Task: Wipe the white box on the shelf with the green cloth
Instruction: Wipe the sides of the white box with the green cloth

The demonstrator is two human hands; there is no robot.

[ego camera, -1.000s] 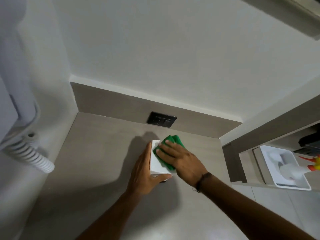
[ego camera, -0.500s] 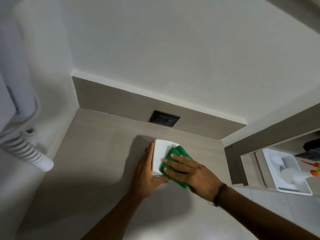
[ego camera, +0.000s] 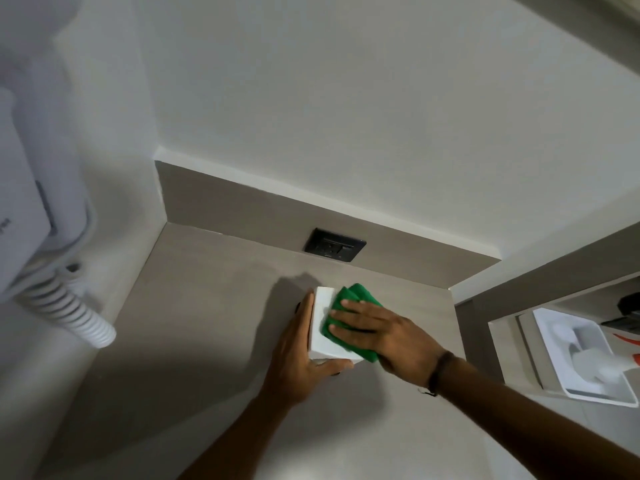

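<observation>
A small white box (ego camera: 323,332) stands on the grey-beige shelf (ego camera: 207,323), near its back wall. My left hand (ego camera: 298,358) clasps the box from its left side, fingers along the side and thumb under the near edge. My right hand (ego camera: 377,332) lies flat on a folded green cloth (ego camera: 356,294) and presses it onto the top of the box. The cloth covers the right part of the top and hangs over the right edge.
A black wall socket (ego camera: 334,249) sits in the backsplash just behind the box. A white wall-mounted hair dryer with a coiled cord (ego camera: 65,306) hangs at the left. At the right, a lower counter holds a white tray (ego camera: 585,355).
My right hand has slid the green cloth across the box top, first toward the near right edge, then back up over it. My left hand has kept its hold on the box.
</observation>
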